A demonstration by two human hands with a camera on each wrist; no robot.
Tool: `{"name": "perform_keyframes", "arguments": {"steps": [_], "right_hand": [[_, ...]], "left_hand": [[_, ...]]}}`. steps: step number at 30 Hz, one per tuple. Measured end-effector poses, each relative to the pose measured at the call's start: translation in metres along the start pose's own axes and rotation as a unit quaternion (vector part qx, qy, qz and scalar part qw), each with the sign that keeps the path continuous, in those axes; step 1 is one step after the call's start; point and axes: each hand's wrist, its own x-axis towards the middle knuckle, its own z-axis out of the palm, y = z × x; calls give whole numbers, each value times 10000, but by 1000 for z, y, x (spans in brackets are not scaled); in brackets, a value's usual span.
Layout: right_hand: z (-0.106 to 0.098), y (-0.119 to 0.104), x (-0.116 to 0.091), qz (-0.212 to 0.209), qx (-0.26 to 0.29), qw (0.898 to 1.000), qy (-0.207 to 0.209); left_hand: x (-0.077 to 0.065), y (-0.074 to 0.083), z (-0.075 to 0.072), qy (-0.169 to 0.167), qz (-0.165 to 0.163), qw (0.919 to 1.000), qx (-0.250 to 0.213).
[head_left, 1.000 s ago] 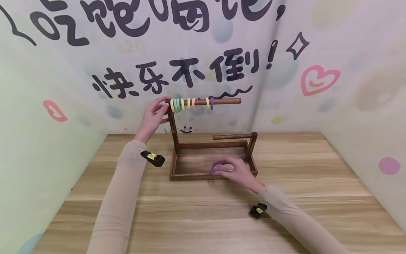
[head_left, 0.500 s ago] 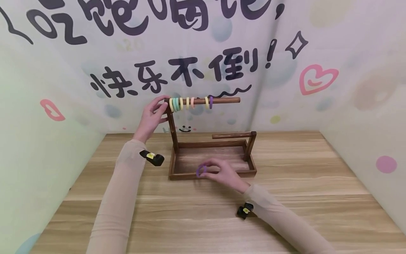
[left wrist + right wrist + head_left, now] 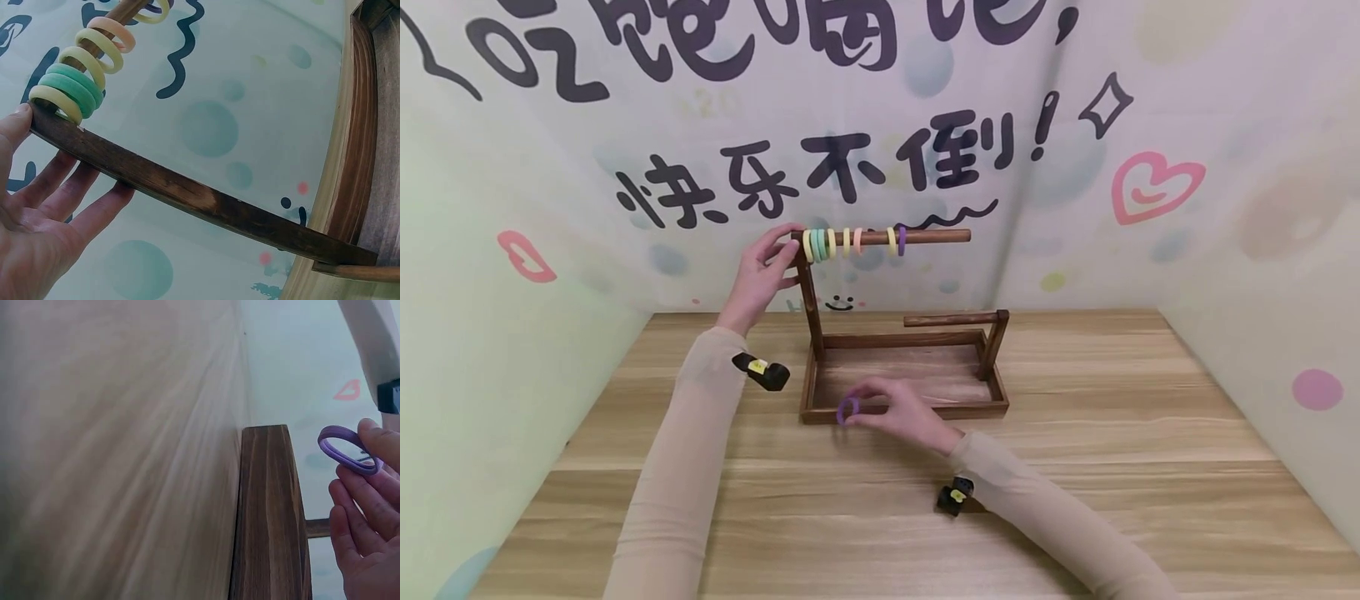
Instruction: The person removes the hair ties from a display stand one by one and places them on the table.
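My left hand (image 3: 758, 279) grips the top of the tall post of a dark wooden stand (image 3: 809, 304), its thumb at the corner and fingers against the post. Several hair ties hang on the stand's upper bar (image 3: 943, 237): yellow, green and peach ones, and a purple hair tie (image 3: 902, 242) farthest along. Thumb and fingers of my right hand (image 3: 898, 412) pinch another purple hair tie (image 3: 331, 432). In the head view this one is over the front rim of the stand's tray base, apart from the bars.
The stand's lower bar (image 3: 951, 320) carries nothing and points left from a short post (image 3: 995, 346). Its tray base (image 3: 917, 412) sits on the wood-grain table (image 3: 820, 533). A printed cloth wall (image 3: 1037, 267) rises behind.
My right hand has moved left along the tray's front with the purple hair tie in its fingers. My left hand keeps its place on the post.
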Motion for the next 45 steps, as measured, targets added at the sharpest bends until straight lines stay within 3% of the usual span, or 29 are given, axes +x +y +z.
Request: {"name": "perform_keyframes", "arguments": {"steps": [12,18,29,38,45], "right_hand": [[13,-3,9,-83,-384,9974,-603],[21,-8,16,-114,-244,9964,-806],[35,-15,27,476,216,9904,-1280],[42,-10,28,644,-98,9862,-1522],[41,-8,26,653,-304,9871,-1430]], "left_hand": [[3,3,-4,-86,-212,9997,49],[3,5,-9,-241,-280,9991,185],[3,7,-11,-394,-302,9988,2],[4,8,-11,-495,-370,9980,-96],[3,8,-10,-458,-291,9985,35]]}}
